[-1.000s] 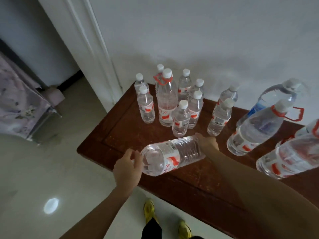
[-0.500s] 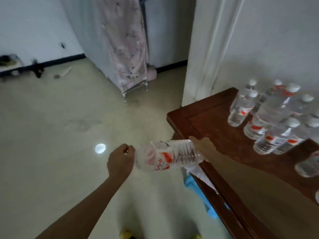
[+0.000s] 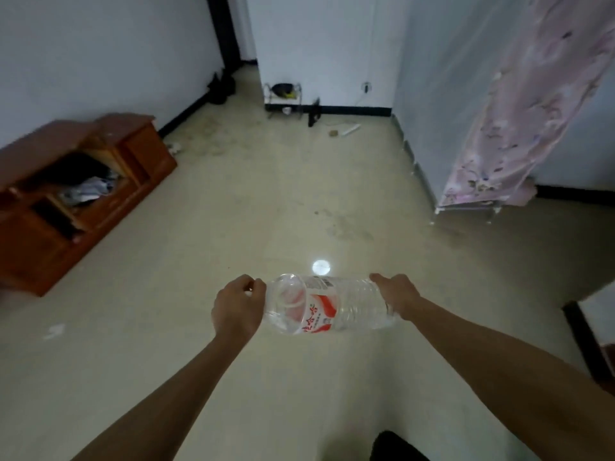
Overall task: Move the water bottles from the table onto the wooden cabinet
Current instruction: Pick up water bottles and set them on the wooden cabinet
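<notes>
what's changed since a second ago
The person turned away, carrying the large bottle out over the floor; the other bottles left view, and the wooden cabinet now shows at left. Unchanged: left hand and right hand hold the bottle sideways, one at each end.

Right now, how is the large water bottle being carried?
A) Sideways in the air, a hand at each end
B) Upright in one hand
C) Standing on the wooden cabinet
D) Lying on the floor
A: the water bottle lies sideways above the floor, with the left hand gripping one end and the right hand holding the other; the wooden cabinet is off to the left.
</notes>
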